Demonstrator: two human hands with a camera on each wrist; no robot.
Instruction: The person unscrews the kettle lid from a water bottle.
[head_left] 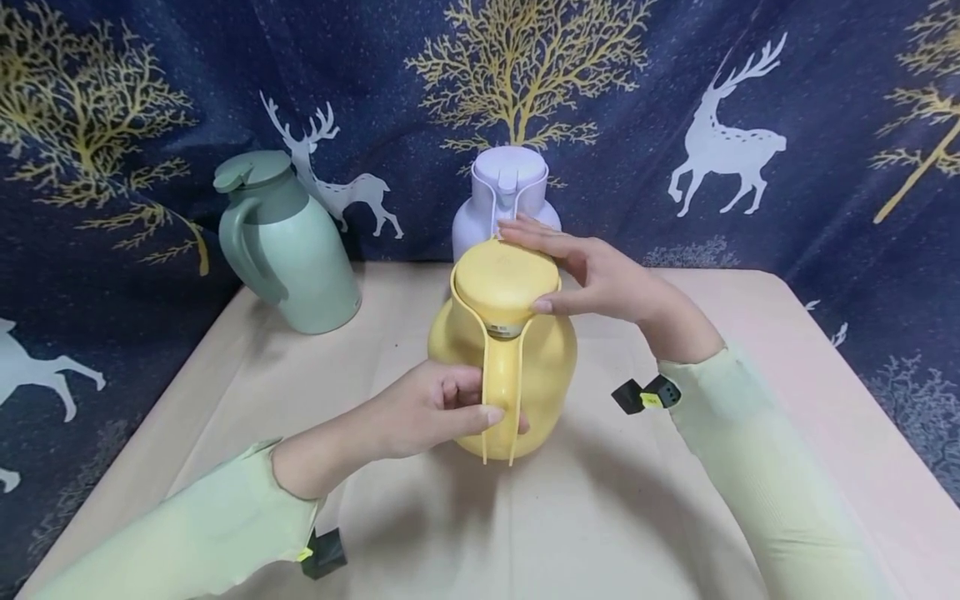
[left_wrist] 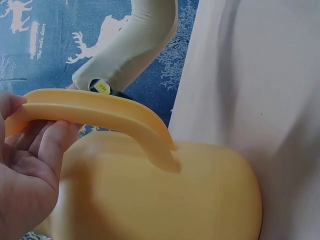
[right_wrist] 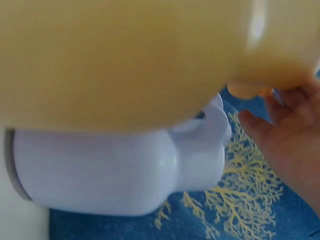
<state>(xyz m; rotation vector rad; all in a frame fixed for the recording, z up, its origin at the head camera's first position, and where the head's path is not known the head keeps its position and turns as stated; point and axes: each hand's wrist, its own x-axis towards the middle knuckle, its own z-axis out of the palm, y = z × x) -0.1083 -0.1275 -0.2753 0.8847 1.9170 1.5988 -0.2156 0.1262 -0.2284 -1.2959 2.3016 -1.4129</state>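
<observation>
A yellow thermos jug (head_left: 551,367) stands in the middle of the table, its handle (head_left: 502,383) toward me. My left hand (head_left: 420,408) grips that handle, the thumb lying across its near face; the left wrist view shows the fingers curled beneath the handle (left_wrist: 100,107). At the top, my right hand (head_left: 600,275) holds the round yellow lid (head_left: 506,271) between its thumb at the near right edge and its fingers at the far edge. A narrow silvery band with small print shows under the lid's near edge. The jug's body (right_wrist: 125,60) fills the upper right wrist view.
Directly behind the yellow jug stands a lavender jug (head_left: 532,200), partly hidden by it. A green jug (head_left: 300,250) stands at the back left of the pale table (head_left: 360,500). A dark blue cloth (head_left: 360,58) with deer and trees hangs behind.
</observation>
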